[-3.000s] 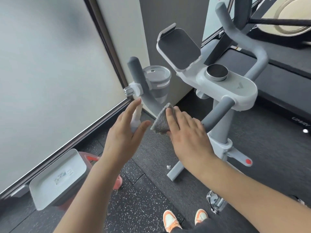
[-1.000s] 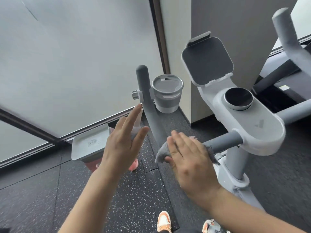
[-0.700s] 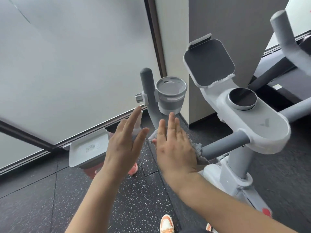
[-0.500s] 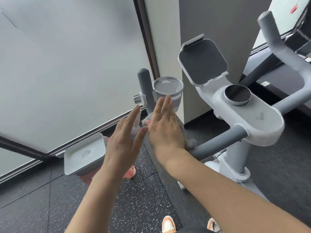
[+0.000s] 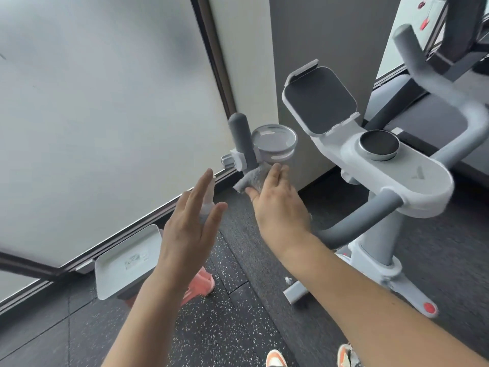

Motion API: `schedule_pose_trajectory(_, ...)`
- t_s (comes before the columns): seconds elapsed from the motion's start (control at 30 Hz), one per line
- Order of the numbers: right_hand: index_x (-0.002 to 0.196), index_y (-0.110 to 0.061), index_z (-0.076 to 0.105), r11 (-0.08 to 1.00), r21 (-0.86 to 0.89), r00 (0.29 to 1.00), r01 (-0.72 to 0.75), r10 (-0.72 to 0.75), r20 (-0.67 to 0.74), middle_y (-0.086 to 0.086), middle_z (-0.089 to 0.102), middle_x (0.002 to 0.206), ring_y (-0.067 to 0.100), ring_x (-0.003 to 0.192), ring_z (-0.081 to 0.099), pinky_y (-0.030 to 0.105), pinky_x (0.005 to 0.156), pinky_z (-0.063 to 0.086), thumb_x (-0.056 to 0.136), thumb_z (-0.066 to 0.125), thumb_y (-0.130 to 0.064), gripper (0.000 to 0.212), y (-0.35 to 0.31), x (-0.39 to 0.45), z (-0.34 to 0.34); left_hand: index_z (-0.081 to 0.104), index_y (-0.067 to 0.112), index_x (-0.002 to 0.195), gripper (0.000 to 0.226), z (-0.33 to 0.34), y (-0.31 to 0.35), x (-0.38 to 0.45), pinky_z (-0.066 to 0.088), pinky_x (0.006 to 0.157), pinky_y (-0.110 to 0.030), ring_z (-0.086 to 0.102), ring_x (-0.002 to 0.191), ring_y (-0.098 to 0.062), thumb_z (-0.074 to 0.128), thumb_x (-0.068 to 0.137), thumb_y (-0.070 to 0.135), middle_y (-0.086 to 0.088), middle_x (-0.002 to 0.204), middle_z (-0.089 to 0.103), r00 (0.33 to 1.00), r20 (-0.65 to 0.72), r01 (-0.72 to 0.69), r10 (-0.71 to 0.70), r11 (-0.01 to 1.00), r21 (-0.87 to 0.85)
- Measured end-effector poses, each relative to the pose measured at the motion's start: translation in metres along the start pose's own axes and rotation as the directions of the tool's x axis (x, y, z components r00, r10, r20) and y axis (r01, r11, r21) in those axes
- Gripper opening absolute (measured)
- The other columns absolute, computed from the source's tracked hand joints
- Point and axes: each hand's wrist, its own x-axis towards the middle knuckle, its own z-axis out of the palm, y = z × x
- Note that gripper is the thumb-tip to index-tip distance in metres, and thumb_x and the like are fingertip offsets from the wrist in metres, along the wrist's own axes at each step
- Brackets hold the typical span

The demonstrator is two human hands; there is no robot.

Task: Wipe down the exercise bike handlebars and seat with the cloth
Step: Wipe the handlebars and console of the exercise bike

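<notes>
The cloth is a small grey rag with a fuzzy, napped surface, bunched into a soft wad whose loose corner sticks out to the left. The right hand presses it with straight fingers against the left grip of the grey handlebar, just below the white clamp and the round cup holder; the thumb lies under the wad, and most of the cloth is hidden beneath the palm. The left hand is raised beside it, fingers extended and slightly spread, grasping nothing and touching nothing that can be seen. To the right sits the bike's white console with its dark round knob. On the speckled dark floor below stands a white-lidded bin.
</notes>
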Motion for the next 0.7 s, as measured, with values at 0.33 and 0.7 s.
schedule_pose_trajectory(0.33, 0.143, 0.012, 0.026, 0.966, 0.033, 0.844, 0.258, -0.209, -0.495, 0.037, 0.028, 0.148, 0.049, 0.139, 0.026, 0.049, 0.116, 0.023, 0.097, 0.038, -0.037, 0.069, -0.045, 0.066, 0.013, 0.027, 0.039, 0.148, 0.058, -0.007, -0.008, 0.012, 0.04, 0.079, -0.027, 0.052, 0.102, -0.011, 0.05, 0.095, 0.043, -0.006, 0.127, 0.056, 0.999, 0.019, -0.029, 0.03, 0.999, -0.019)
schedule_pose_trajectory(0.7, 0.15, -0.003, 0.024, 0.926, -0.171, 0.893, 0.336, -0.371, -0.256, 0.023, 0.019, 0.157, 0.039, 0.144, 0.022, 0.048, 0.116, 0.026, 0.094, 0.054, -0.011, 0.064, -0.007, 0.022, 0.006, 0.029, 0.039, 0.147, 0.059, 0.001, 0.0, 0.024, 0.035, 0.079, -0.019, 0.052, 0.104, -0.01, 0.055, 0.094, 0.04, 0.006, 0.125, 0.051, 0.997, 0.009, -0.075, 0.076, 0.995, -0.065)
